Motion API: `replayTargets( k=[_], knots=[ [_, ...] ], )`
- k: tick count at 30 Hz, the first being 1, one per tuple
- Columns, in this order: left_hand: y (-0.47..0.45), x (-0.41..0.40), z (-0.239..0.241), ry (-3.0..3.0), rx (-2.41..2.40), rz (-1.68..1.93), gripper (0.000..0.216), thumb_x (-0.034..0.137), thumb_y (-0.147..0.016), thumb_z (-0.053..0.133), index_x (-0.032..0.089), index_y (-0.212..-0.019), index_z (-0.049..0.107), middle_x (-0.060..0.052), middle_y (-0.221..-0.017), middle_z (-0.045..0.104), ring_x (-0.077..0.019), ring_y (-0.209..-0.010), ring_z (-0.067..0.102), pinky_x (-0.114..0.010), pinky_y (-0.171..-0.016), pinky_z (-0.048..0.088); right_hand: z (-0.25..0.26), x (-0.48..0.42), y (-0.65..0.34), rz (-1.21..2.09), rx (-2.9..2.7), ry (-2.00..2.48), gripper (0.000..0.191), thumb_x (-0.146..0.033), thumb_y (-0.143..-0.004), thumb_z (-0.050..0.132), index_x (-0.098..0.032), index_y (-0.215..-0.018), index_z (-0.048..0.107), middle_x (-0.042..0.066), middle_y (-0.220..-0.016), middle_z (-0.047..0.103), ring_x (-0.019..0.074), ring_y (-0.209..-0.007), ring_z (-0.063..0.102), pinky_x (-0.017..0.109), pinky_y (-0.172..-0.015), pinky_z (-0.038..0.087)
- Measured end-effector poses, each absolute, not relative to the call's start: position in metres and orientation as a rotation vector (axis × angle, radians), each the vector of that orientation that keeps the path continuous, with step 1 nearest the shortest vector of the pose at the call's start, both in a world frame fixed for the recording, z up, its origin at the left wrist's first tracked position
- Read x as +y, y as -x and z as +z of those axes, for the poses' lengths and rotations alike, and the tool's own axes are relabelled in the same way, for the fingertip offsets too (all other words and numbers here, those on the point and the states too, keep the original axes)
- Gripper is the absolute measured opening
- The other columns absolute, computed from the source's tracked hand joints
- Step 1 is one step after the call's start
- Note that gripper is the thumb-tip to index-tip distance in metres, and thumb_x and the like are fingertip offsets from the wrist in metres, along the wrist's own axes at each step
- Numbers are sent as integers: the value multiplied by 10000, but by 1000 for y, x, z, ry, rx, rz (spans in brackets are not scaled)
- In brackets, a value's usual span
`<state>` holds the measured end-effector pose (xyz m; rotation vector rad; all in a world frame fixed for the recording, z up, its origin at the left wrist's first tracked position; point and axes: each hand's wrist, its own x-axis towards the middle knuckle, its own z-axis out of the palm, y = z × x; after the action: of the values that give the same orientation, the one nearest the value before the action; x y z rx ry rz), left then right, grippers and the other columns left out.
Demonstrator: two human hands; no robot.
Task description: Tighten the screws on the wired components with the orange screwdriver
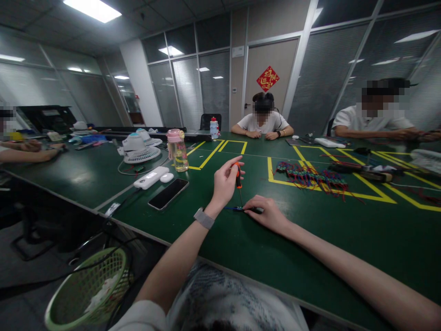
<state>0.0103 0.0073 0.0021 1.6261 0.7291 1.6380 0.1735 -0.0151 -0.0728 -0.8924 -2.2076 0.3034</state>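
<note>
Left hand [225, 181]: fingers grip screwdriver [238, 178] upright, aimed at circuit board [237, 209] | Right hand [268, 213]: fingers pinch it — likely to stop slips

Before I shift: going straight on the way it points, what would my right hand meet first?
Probably the small green circuit board; your right hand seems to touch it, though depth is unclear.

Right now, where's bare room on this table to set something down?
Bare green tabletop lies between your right forearm and the yellow tape, and left of the white power bank. It's crowded around the tangled wires at right, beside the phone, bottle and fans, and at the screwdriver and circuit board.
</note>
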Motion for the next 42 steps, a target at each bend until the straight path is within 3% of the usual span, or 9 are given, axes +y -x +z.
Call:
replayTargets(
  k=[5,9,12,15,21,25,31,38,42],
  knots=[
    [-8,13,2,-1536,726,1734,308,291,-890,425,192,-1138,578,-56,-969,610,-96,-701,606,-202,-570,524,-75,-14,-174,306,-2196,868,135,-163,-799,581,-210,-822,706,46,-816,697,164,-800,631,297,-740,515],
    [4,19,7,-1434,681,1851,301,289,-908,354,225,-1132,545,2,-803,555,-31,-462,421,-141,-385,341,-75,-14,-174,301,-2206,892,123,-181,-802,581,-206,-834,697,46,-820,689,164,-795,626,301,-738,508],
    [17,17,11,-1651,780,1571,286,362,-872,442,201,-1064,581,40,-656,515,-27,-386,298,-160,-353,249,-73,-15,-174,319,-2215,947,130,-187,-797,588,-201,-882,685,43,-824,680,167,-780,618,309,-729,504],
    [27,14,10,-2065,909,1084,301,419,-777,585,176,-944,648,23,-658,562,-73,-544,482,-192,-518,391,-72,-15,-174,344,-2221,962,172,-175,-793,584,-211,-924,690,43,-849,677,169,-794,618,310,-735,501],
    [27,19,-8,-2440,1058,291,383,307,-593,729,184,-950,667,-11,-854,637,-156,-765,576,-232,-635,410,-73,-13,-173,352,-2208,916,132,-183,-782,597,-212,-829,716,47,-837,677,170,-800,625,296,-719,497],
    [21,19,-14,-2480,1014,207,366,180,-619,657,200,-984,656,12,-818,647,-135,-728,578,-218,-643,409,-71,-12,-172,411,-2160,931,103,-196,-772,606,-194,-763,709,45,-821,686,166,-778,633,293,-722,493],
    [17,15,-14,-2538,1035,215,322,186,-612,647,213,-932,668,5,-823,651,-146,-737,580,-219,-643,414,-61,-13,-168,525,-2149,1074,107,-174,-746,591,-174,-711,692,27,-740,697,156,-689,639,271,-683,494],
    [12,9,-13,-2578,1116,165,283,220,-613,648,239,-896,666,-13,-825,650,-188,-772,592,-237,-606,409,-50,-18,-169,230,-2412,833,160,-93,-755,542,-191,-719,662,67,-825,679,185,-806,607,294,-700,481],
    [14,6,-11,-2609,1139,170,400,219,-607,666,274,-1003,654,-27,-932,646,-222,-870,589,-260,-661,423,-54,-16,-173,220,-2291,899,120,-121,-734,584,-204,-691,658,51,-825,687,190,-800,614,331,-748,474]
  ],
)
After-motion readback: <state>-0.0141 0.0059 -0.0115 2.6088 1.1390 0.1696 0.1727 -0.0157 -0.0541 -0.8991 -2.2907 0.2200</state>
